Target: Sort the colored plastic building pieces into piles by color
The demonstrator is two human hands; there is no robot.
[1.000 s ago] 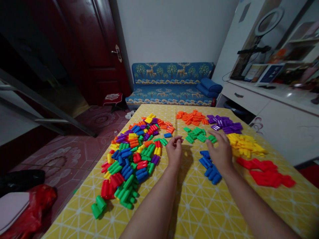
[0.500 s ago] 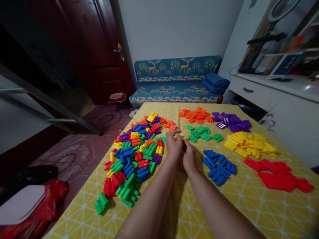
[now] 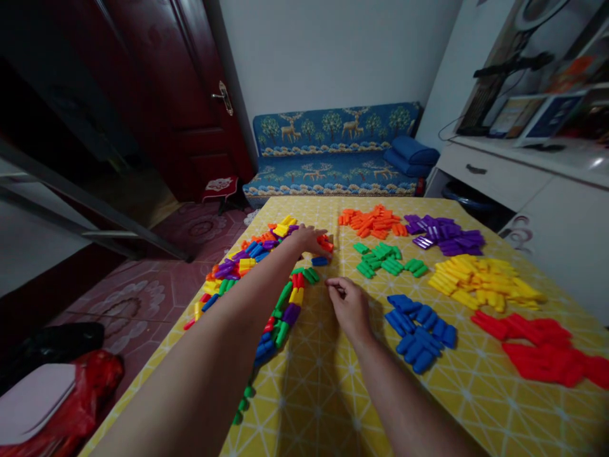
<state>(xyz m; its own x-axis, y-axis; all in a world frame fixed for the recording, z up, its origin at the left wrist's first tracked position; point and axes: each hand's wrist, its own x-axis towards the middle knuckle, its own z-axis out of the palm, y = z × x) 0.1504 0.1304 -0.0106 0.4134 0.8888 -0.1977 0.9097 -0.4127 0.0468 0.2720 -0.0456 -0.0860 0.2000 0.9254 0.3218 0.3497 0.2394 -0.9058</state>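
My left hand (image 3: 311,241) reaches over the far edge of the mixed-colour pile (image 3: 247,263), fingers spread above orange pieces (image 3: 325,242). Just below its fingertips lies a blue piece (image 3: 320,261). My right hand (image 3: 347,301) is near the table's middle, its thumb and index finger pressed together; whatever is between them is too small to tell. To its right are single-colour piles: blue (image 3: 419,330), green (image 3: 387,259), orange (image 3: 371,221), purple (image 3: 445,233), yellow (image 3: 483,279) and red (image 3: 545,346). My left forearm hides part of the mixed pile.
A yellow patterned cloth (image 3: 309,393) covers the table. Beyond it stands a blue sofa (image 3: 333,165). A white cabinet (image 3: 561,222) is on the right, a small red stool (image 3: 220,188) and a red bag (image 3: 99,381) on the left.
My left hand has left my right hand, moving left and away over the mixed pile, with its fingers spread. My right hand has shifted slightly toward me. The blue piece now shows clearly.
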